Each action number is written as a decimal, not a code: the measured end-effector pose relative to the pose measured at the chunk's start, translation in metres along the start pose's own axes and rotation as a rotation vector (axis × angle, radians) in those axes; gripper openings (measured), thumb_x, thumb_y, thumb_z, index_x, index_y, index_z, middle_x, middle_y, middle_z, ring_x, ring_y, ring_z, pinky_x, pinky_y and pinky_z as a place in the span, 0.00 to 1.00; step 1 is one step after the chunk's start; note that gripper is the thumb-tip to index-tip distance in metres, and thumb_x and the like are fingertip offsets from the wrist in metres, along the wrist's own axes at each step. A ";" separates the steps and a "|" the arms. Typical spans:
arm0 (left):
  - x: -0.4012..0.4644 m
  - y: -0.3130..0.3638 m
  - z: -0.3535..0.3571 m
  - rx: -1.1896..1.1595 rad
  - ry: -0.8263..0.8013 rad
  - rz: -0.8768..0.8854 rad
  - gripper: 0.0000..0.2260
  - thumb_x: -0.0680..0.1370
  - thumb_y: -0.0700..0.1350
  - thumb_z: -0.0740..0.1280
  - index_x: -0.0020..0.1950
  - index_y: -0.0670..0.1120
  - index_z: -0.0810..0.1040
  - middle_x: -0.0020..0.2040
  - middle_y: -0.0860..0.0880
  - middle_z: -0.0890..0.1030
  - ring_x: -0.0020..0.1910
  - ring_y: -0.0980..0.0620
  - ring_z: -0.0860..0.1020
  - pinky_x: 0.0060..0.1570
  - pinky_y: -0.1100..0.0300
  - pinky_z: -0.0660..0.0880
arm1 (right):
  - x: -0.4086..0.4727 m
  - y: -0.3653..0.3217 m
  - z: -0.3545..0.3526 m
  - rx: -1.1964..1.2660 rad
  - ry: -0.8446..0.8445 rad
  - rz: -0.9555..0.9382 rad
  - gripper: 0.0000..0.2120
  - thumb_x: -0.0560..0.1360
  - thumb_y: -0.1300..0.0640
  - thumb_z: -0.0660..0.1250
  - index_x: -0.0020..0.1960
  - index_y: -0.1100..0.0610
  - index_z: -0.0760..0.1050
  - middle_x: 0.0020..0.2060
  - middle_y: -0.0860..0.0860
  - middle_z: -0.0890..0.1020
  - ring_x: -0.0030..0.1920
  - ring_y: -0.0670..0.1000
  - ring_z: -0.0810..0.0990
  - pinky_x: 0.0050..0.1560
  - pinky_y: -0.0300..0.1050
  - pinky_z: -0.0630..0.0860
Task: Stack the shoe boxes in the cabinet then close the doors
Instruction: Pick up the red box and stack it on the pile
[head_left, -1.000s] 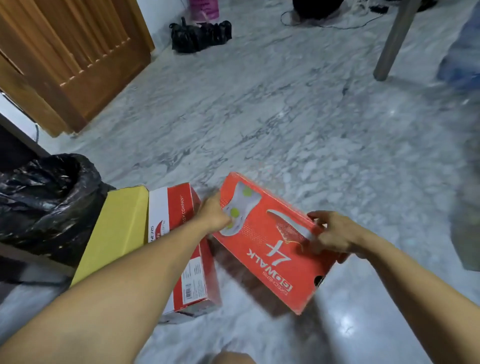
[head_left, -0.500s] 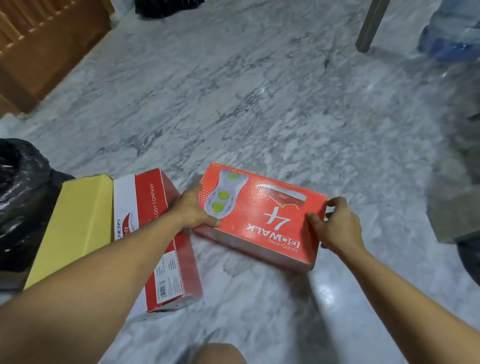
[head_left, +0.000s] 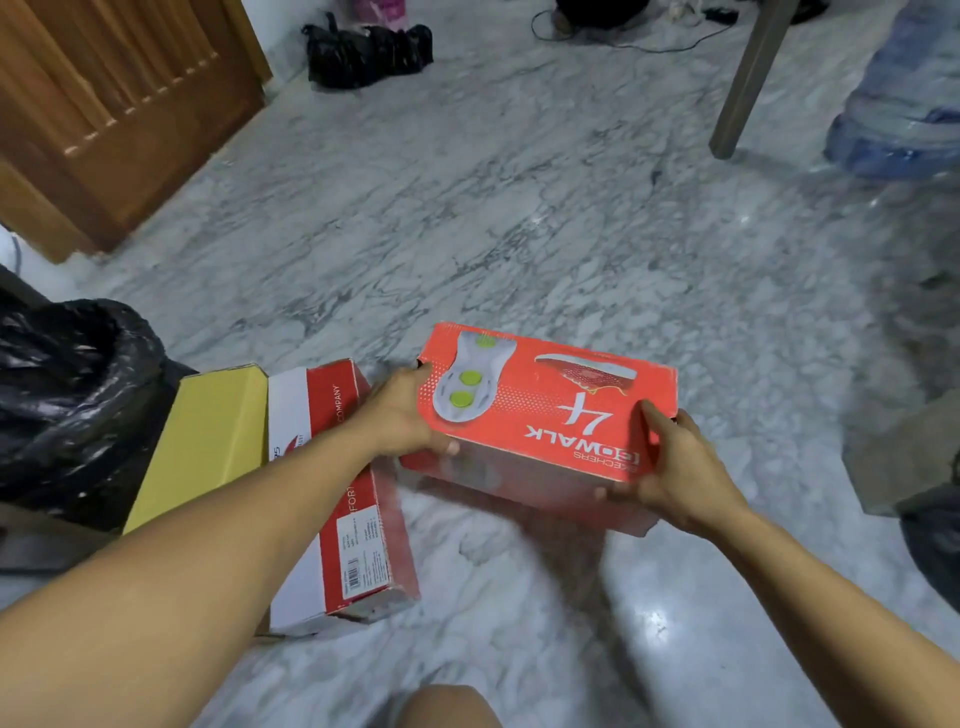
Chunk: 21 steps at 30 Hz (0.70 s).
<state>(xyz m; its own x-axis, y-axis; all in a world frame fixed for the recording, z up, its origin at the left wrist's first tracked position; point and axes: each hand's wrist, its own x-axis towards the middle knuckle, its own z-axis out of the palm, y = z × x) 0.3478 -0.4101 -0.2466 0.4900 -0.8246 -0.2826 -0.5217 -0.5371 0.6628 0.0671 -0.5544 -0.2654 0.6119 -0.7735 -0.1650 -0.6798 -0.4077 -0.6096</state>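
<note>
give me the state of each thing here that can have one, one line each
orange shoe box: lid on, gripped at both ends
left hand: grips the box's left end
right hand: grips the box's right end
red and white shoe box: closed, on the floor
yellow box: on the floor, touching the red and white one
black bag: mouth open
wooden door: cannot tell if shut

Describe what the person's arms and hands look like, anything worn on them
Both arms are bare as far as the frame shows: no sleeves visible, no gloves, no watch, bracelet or rings that I can make out on the left hand or the right hand.
</note>
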 end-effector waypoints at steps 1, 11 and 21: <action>-0.005 0.010 -0.009 -0.009 0.023 0.023 0.44 0.52 0.47 0.83 0.67 0.48 0.73 0.57 0.55 0.80 0.58 0.50 0.78 0.58 0.57 0.76 | 0.001 -0.007 -0.012 0.000 0.011 -0.017 0.43 0.52 0.45 0.83 0.62 0.53 0.68 0.53 0.53 0.70 0.47 0.55 0.75 0.49 0.47 0.74; -0.111 0.072 -0.114 -0.034 0.274 0.115 0.30 0.54 0.53 0.83 0.54 0.59 0.79 0.44 0.66 0.82 0.46 0.65 0.80 0.51 0.67 0.76 | -0.038 -0.120 -0.119 -0.048 0.018 -0.201 0.52 0.43 0.29 0.74 0.63 0.52 0.73 0.44 0.47 0.81 0.45 0.52 0.79 0.43 0.45 0.72; -0.302 0.097 -0.205 -0.062 0.483 0.025 0.31 0.55 0.61 0.80 0.54 0.57 0.74 0.48 0.60 0.81 0.46 0.60 0.80 0.50 0.61 0.78 | -0.117 -0.239 -0.179 -0.016 0.070 -0.561 0.42 0.44 0.23 0.73 0.58 0.31 0.75 0.47 0.33 0.82 0.49 0.39 0.81 0.49 0.45 0.78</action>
<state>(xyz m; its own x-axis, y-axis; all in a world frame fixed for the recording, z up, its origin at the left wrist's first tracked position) 0.2926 -0.1770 0.0446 0.7536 -0.6527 0.0778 -0.5019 -0.4949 0.7093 0.0857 -0.4530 0.0388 0.8533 -0.4663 0.2335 -0.2643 -0.7727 -0.5772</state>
